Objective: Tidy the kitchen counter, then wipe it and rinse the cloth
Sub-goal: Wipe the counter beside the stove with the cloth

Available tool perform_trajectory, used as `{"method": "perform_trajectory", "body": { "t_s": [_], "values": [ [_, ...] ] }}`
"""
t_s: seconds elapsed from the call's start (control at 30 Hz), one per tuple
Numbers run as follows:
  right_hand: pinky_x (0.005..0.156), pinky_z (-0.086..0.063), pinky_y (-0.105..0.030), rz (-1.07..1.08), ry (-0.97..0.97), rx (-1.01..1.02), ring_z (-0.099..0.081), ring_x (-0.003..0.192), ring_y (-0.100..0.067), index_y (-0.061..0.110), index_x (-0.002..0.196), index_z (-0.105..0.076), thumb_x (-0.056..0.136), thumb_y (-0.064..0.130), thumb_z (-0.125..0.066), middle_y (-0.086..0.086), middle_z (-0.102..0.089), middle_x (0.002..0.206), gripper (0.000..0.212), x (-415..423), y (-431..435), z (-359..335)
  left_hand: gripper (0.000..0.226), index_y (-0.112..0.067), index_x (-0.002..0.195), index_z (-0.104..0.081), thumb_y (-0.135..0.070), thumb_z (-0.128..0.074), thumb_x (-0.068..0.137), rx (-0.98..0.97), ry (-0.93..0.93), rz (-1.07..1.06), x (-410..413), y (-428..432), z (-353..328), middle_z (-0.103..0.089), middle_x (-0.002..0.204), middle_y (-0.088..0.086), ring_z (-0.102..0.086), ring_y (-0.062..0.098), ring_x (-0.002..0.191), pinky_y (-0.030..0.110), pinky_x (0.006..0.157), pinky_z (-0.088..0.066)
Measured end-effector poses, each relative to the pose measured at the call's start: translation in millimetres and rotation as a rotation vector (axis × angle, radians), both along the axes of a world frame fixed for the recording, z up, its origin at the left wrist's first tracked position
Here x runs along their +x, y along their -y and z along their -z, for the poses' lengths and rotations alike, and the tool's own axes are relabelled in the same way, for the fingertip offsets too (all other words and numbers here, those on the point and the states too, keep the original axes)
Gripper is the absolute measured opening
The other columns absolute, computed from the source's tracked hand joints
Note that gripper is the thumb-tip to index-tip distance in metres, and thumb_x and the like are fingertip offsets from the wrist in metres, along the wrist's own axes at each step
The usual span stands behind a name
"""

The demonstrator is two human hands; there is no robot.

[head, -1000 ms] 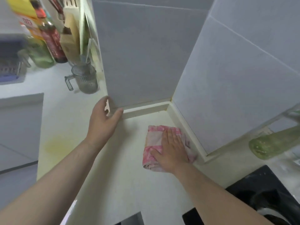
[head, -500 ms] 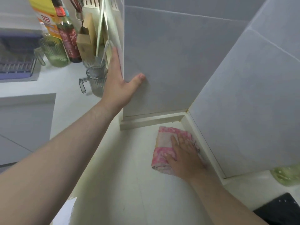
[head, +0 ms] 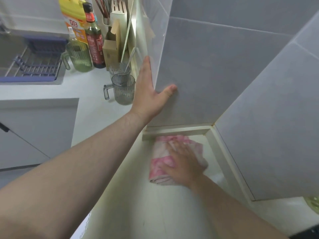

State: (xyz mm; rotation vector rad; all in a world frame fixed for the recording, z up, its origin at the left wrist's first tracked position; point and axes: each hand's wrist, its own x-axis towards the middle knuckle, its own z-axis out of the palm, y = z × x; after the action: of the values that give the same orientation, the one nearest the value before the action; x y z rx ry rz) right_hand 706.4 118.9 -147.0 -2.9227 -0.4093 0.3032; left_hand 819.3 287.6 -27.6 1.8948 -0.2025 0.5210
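Right hand (head: 183,163) down flat on the cloth (head: 159,165), fingers straight and spread, palm pressing, nothing curled or pinched. That hand was blurred, so I could not make out the fingertips cleanly. The cloth was pink and white, folded thick, and it lay on the worktop (head: 136,207) under my palm. Its far edge was up against the cream ledge (head: 177,131) at the foot of the wall, and a good strip of it showed to the left of my hand.

Left hand (head: 148,96) was up on the wall (head: 215,71), well above the right one. Its fingers were straight and together along the outer corner of the grey tile, and the thumb was spread out onto the tile's face. It was open against the wall and holding nothing.

Just left of that hand stood a ribbed grey mug (head: 123,90) with its handle turned away from my palm. Beyond the mug was a clear glass (head: 118,69) with a spoon in it. Further left and beyond stood a green jug (head: 80,57), a dark sauce bottle (head: 94,40), a big yellow bottle (head: 73,16) and a cardboard box (head: 110,50). A knife block (head: 119,13) stood behind them all. Far off to the left sat a blue dish rack (head: 32,68). Well to the right of my right hand something green (head: 313,205) peeked in at the edge, and I could not tell what it was.
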Motion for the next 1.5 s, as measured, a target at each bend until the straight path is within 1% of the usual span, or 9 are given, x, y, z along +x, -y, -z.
{"method": "perform_trajectory", "body": {
  "t_s": [0.17, 0.43, 0.53, 0.6, 0.87, 0.97, 1.1, 1.27, 1.5],
  "values": [
    [0.121, 0.003, -0.028, -0.053, 0.044, 0.118, -0.012, 0.15, -0.012, 0.028, 0.148, -0.035, 0.086, 0.046, -0.049, 0.006, -0.024, 0.161, 0.066, 1, -43, 4, 0.104, -0.008, 0.154, -0.011, -0.053, -0.066, 0.078, 0.011, 0.0, 0.018, 0, -3, 0, -0.015, 0.162, 0.004, -0.014, 0.015, 0.148, 0.042, 0.121, -0.017],
    [0.12, 0.011, -0.029, -0.099, -0.027, 0.021, 0.006, 0.151, -0.012, 0.032, 0.156, -0.013, 0.09, 0.066, -0.034, 0.005, -0.002, 0.165, 0.077, -50, -12, -1, 0.102, -0.008, 0.154, -0.006, -0.05, -0.066, 0.082, 0.085, -0.028, 0.049, -6, -9, -5, -0.01, 0.162, 0.006, -0.011, 0.017, 0.149, 0.042, 0.122, -0.015],
    [0.122, -0.007, -0.037, -0.149, 0.011, 0.0, -0.018, 0.15, -0.018, 0.028, 0.152, -0.03, 0.086, 0.071, -0.039, 0.0, -0.024, 0.161, 0.08, -101, 11, -2, 0.102, -0.007, 0.154, -0.006, -0.049, -0.065, 0.083, 0.078, -0.043, 0.053, -8, -8, -7, -0.01, 0.162, 0.007, -0.01, 0.017, 0.149, 0.04, 0.122, -0.014],
    [0.119, -0.013, -0.034, -0.172, 0.008, -0.018, -0.033, 0.144, -0.02, 0.024, 0.146, -0.043, 0.08, 0.071, -0.05, -0.003, -0.04, 0.154, 0.081, -136, 27, -1, 0.102, -0.008, 0.154, -0.006, -0.05, -0.064, 0.083, 0.076, -0.048, 0.057, -8, -8, -8, -0.009, 0.162, 0.006, -0.009, 0.015, 0.149, 0.039, 0.122, -0.013],
    [0.115, -0.013, -0.036, 0.05, -0.092, -0.117, -0.054, 0.128, -0.029, 0.014, 0.127, -0.064, 0.062, 0.077, -0.051, -0.013, -0.057, 0.139, 0.091, -165, 21, 4, 0.1, -0.009, 0.154, -0.007, -0.049, -0.064, 0.083, 0.071, -0.036, 0.033, -9, -5, -6, -0.011, 0.162, 0.005, -0.011, 0.014, 0.149, 0.039, 0.122, -0.014],
    [0.112, -0.016, -0.044, 0.184, -0.076, -0.147, -0.046, 0.135, -0.037, 0.006, 0.137, -0.054, 0.07, 0.079, -0.046, -0.023, -0.048, 0.145, 0.099, -140, 8, 3, 0.099, -0.009, 0.154, -0.009, -0.049, -0.065, 0.083, 0.063, -0.02, 0.033, -6, -4, -4, -0.013, 0.162, 0.004, -0.013, 0.014, 0.149, 0.041, 0.121, -0.017],
    [0.122, 0.009, -0.043, 0.266, -0.056, -0.135, 0.002, 0.151, -0.034, 0.006, 0.155, -0.008, 0.086, 0.074, -0.03, -0.023, -0.004, 0.162, 0.1, -89, 13, -3, 0.098, -0.011, 0.154, -0.011, -0.05, -0.064, 0.082, 0.059, 0.003, 0.029, -2, -7, -1, -0.018, 0.16, 0.004, -0.017, 0.015, 0.148, 0.044, 0.12, -0.02],
    [0.122, 0.01, -0.043, 0.342, -0.083, -0.131, 0.008, 0.151, -0.032, 0.005, 0.155, 0.002, 0.088, 0.074, -0.028, -0.02, 0.003, 0.163, 0.1, -27, 32, -8, 0.097, -0.01, 0.154, -0.012, -0.05, -0.063, 0.082, 0.051, 0.033, 0.032, 1, -6, 3, -0.019, 0.16, 0.004, -0.017, 0.015, 0.148, 0.044, 0.12, -0.021],
    [0.122, 0.004, -0.041, 0.163, -0.139, -0.198, 0.005, 0.151, -0.03, 0.01, 0.156, -0.005, 0.081, 0.079, -0.024, -0.017, 0.001, 0.164, 0.104, 23, 61, -16, 0.097, -0.011, 0.154, -0.012, -0.05, -0.063, 0.082, 0.039, 0.053, 0.028, 6, -5, 7, -0.019, 0.16, 0.003, -0.017, 0.014, 0.148, 0.043, 0.12, -0.02]
  ]
}}
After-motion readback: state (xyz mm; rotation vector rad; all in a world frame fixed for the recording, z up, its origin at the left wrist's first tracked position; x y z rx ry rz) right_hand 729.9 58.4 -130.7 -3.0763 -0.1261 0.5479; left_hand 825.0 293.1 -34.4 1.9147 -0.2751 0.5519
